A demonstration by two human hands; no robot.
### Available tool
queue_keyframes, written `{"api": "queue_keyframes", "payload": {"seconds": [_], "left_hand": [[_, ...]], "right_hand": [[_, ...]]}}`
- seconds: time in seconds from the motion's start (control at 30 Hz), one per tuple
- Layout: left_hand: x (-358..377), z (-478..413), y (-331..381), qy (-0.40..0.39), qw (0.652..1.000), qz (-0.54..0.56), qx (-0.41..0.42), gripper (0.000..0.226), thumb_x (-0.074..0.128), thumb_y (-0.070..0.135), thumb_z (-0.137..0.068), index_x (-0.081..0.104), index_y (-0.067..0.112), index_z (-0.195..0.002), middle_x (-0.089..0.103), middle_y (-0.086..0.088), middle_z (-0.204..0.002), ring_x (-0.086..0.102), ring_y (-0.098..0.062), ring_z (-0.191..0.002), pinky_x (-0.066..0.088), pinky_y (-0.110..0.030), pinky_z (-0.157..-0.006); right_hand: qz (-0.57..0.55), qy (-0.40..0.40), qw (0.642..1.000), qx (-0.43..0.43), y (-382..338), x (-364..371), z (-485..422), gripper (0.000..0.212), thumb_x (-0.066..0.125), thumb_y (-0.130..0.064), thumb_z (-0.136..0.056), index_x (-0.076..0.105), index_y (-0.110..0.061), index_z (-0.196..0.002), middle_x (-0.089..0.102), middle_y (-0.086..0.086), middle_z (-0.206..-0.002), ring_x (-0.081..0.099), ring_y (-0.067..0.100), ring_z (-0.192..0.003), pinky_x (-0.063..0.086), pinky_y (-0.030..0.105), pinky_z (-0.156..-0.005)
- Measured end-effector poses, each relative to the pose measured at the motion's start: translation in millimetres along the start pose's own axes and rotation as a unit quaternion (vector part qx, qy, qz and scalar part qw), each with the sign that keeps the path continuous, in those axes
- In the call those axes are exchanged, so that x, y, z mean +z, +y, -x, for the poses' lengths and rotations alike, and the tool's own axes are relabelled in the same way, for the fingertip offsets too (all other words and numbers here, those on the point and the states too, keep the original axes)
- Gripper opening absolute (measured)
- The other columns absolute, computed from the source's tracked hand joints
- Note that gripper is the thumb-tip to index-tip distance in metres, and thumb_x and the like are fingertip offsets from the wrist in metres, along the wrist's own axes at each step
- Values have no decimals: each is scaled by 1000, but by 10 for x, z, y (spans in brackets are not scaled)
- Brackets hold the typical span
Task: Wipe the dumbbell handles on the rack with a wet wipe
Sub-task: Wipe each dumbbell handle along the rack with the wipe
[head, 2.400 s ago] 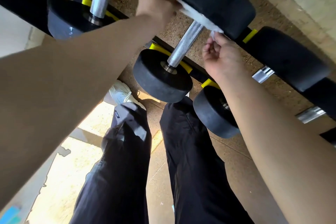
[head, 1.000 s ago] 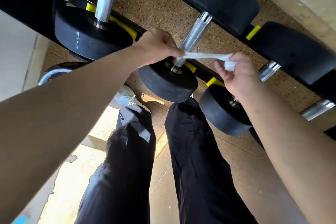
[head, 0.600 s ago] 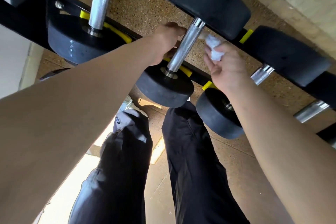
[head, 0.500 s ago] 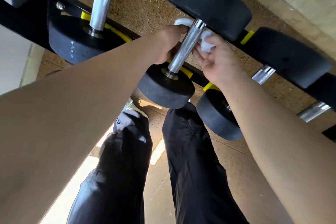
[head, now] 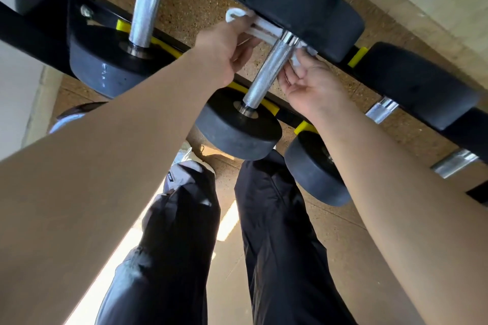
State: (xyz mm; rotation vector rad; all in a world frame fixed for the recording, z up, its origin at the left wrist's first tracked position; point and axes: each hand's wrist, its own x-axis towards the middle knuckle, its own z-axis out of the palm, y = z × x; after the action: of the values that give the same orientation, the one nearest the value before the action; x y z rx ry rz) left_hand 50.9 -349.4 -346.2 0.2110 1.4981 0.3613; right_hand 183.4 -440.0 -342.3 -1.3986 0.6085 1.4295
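the wet wipe [head: 260,28] is twisted into a strap and looped behind the far end of the knurled steel dumbbell handle [head: 269,72], right where it meets the upper black rubber head [head: 306,5]; the dumbbell lies across the black rack rail [head: 39,34] with yellow saddles, its near head [head: 237,129] toward the person's legs. the left hand [head: 224,47] is closed in a pinch on one end of the wipe, a loose curl of it sticking out above the knuckles, and the right hand [head: 311,82] is closed on the other end, just a scrap of white showing by the fingertips [head: 297,60]. both hands sit close on either side of the bar, so the wipe seems to bear on the hidden back of it. to do this well, i'd keep the strap taut and saw it side to side, one hand pulling as the other gives, while walking it down the knurling toward the near head, since that texture likely traps grime. equal tension matters: slack would let the wipe slip off the collar, and a hard tug could tear the thin wet sheet. the neighbouring handle [head: 148,0] to the left and the short ones [head: 381,112] to the right presumably want the same treatment
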Motion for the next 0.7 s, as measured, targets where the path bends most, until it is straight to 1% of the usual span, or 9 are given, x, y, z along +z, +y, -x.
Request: {"api": "queue_keyframes", "payload": {"seconds": [0.07, 0.17, 0.27, 0.33, 0.4, 0.5, 0.57, 0.63, 0.7], "left_hand": [[5, 25, 6, 18, 999, -46, 22, 25, 79, 24, -86, 67, 10, -102, 79, -4, -85, 77, -14, -83, 57, -24, -71], [98, 80, -52, -13, 988, -147, 42, 15, 79, 23, -86, 73, 12, -95, 78, -1, -83, 76, -13, -78, 58, -23, -71], [143, 141, -90, -59, 972, -219, 67, 14, 77, 24, -86, 75, 15, -98, 77, -2, -93, 75, -15, -86, 57, -24, -71], [62, 193, -57, -72, 964, -239, 92, 18, 76, 27, -86, 75, 16, -100, 76, 0, -98, 74, -15, -92, 57, -24, -75], [-90, 237, -2, -60, 969, -213, 110, 17, 73, 26, -85, 72, 13, -96, 76, 1, -98, 74, -13, -91, 58, -26, -79], [-228, 263, 54, -31, 974, -175, 139, 9, 72, 20, -80, 70, 13, -85, 74, 0, -89, 69, -12, -79, 55, -27, -78], [-168, 274, 33, -34, 967, -206, 146, 3, 73, 18, -80, 73, 15, -81, 73, 2, -88, 67, -11, -78, 55, -27, -77], [-37, 300, -23, -70, 946, -281, 144, 10, 74, 24, -85, 75, 18, -93, 71, 3, -101, 65, -10, -89, 57, -26, -78], [60, 326, -59, -96, 932, -321, 136, 22, 71, 29, -89, 71, 17, -108, 69, 2, -107, 63, -12, -97, 57, -28, -83]], "right_hand": [[-41, 8, 999, 1, -2, -52, 73, 24, 60, -12, -98, 57, -3, -119, 73, 13, -98, 70, 20, -93, 58, 32, -86], [-121, 19, 992, 5, -29, -231, 206, 23, 58, -16, -99, 55, 0, -116, 76, 14, -82, 74, 18, -83, 57, 28, -78], [-194, 27, 981, 5, -27, -377, 279, 25, 60, -16, -98, 56, 1, -117, 76, 15, -83, 74, 19, -81, 57, 28, -74], [-193, 16, 981, 5, 40, -335, 284, 24, 60, -15, -97, 58, 0, -117, 76, 14, -85, 75, 19, -80, 56, 28, -69], [-155, 1, 988, 7, 119, -186, 285, 20, 60, -13, -97, 60, -2, -114, 75, 13, -85, 73, 17, -78, 56, 26, -66], [-122, 1, 993, -3, 134, -17, 289, 14, 62, -8, -96, 62, -1, -108, 69, 13, -88, 69, 14, -71, 56, 22, -62], [-119, 7, 993, -21, 66, -87, 319, 11, 60, -6, -96, 61, 0, -105, 66, 11, -83, 65, 11, -64, 54, 20, -59], [-152, 13, 988, -29, 18, -284, 342, 8, 58, -6, -97, 60, 0, -102, 67, 9, -70, 63, 10, -59, 53, 19, -58], [-155, 23, 987, -36, 25, -469, 335, 9, 59, -7, -98, 61, 1, -103, 67, 7, -66, 63, 9, -60, 52, 18, -58]]}}
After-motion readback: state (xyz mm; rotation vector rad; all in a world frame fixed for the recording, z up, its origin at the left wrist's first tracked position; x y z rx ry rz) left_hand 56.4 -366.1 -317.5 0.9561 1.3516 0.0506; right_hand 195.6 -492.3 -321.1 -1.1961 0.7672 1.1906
